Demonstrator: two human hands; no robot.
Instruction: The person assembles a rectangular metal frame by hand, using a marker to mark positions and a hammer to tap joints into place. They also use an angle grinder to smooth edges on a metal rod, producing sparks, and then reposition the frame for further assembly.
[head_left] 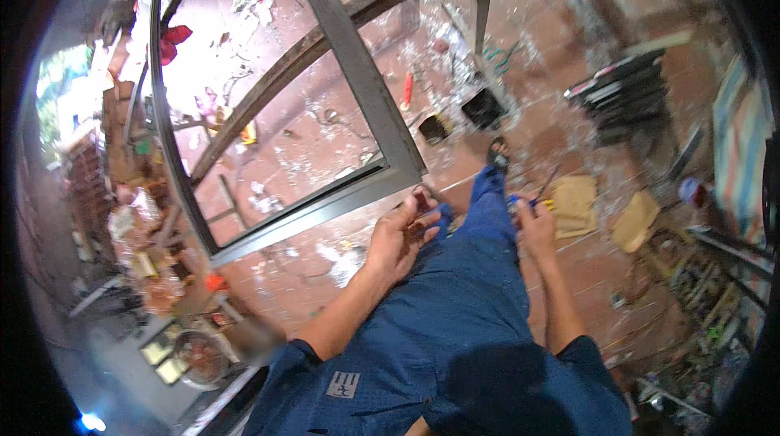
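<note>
A dark grey metal frame (357,70), like a window or door sash, leans across the left half of the view on a worn, dusty support bar (305,50). Close to its near right corner is my left hand (396,237), palm turned up. Its fingers are curled and the thumb meets the index finger; whatever sits between them is too small to make out. Low beside my right leg, my right hand (536,229) is closed around a screwdriver (542,203) with a blue and yellow handle. Its thin shaft points up and away.
Flattened cardboard (575,207) lies on the littered tile floor right of my legs. Ahead are a black square container (483,108) and a red-handled tool (408,91). Dark metal profiles (626,95) are stacked at far right. Clutter and a round basket (201,357) fill the left.
</note>
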